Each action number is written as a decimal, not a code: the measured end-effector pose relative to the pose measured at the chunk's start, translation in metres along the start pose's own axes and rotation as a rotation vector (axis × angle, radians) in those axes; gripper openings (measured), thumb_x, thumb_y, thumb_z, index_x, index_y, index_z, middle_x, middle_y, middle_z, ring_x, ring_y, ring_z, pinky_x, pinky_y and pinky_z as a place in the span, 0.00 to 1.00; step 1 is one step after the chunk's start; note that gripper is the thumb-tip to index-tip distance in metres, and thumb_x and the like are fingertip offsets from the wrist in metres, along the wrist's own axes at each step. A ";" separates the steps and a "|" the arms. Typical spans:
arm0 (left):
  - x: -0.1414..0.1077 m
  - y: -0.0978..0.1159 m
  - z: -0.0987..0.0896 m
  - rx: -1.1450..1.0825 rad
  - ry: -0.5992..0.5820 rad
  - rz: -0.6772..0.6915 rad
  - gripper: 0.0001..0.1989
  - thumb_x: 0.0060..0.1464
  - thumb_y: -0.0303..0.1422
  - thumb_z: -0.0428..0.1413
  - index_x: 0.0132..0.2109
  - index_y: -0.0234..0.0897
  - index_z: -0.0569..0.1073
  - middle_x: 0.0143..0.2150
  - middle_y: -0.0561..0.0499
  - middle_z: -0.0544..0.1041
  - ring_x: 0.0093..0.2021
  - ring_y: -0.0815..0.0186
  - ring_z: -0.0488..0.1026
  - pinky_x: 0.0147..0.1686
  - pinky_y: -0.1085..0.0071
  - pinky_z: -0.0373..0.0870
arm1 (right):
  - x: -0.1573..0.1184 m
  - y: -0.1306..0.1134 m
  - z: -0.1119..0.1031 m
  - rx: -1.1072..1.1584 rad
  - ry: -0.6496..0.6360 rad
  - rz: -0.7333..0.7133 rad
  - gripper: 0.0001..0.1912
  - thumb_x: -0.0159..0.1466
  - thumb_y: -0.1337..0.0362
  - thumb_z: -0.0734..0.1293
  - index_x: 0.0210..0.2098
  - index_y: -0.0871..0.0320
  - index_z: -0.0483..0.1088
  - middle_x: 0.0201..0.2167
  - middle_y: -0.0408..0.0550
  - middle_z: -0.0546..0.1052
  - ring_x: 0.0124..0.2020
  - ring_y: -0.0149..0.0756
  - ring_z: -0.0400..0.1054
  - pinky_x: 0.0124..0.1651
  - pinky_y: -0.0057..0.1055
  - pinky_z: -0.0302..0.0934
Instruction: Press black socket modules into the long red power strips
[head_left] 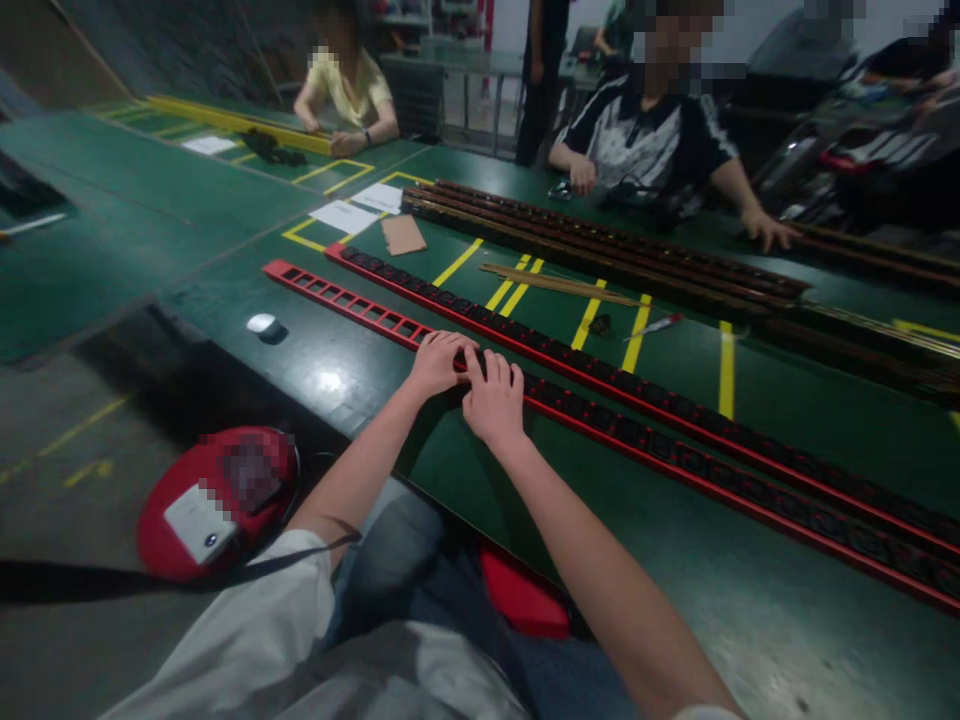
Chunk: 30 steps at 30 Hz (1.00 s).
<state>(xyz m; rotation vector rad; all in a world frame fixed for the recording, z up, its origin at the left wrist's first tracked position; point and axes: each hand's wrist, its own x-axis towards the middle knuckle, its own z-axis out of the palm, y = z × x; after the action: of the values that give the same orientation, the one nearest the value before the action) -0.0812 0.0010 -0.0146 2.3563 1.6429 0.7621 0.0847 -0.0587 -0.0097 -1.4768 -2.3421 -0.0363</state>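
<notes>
I observe the left hand (439, 364) and right hand (493, 400) together at the near red strip (630, 432), which lies along the green table (217, 290); right fingers slightly spread, left fingers bent, whether either pinches I cannot tell

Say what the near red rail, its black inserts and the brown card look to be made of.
Near red rail: perhaps painted metal or moulded plastic; even red, slight sheen, thin bars between openings. Black inserts: probably plastic, judging by their dark, repeated, square shapes; too small to be sure. Brown card: likely cardboard, matte; flat, tan, one edge uneven.
</notes>
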 end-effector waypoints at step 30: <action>-0.002 0.012 0.004 0.153 -0.026 0.084 0.26 0.55 0.53 0.64 0.55 0.44 0.78 0.55 0.42 0.80 0.59 0.44 0.72 0.62 0.46 0.62 | -0.245 0.250 -0.130 -0.327 0.049 0.419 0.26 0.70 0.54 0.64 0.66 0.54 0.69 0.65 0.59 0.74 0.65 0.54 0.67 0.68 0.59 0.53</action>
<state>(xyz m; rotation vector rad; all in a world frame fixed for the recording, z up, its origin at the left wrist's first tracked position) -0.0701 -0.0048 -0.0141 2.5422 1.6556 0.6377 0.4354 -0.1868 -0.0110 -2.0705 -2.0099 -0.3550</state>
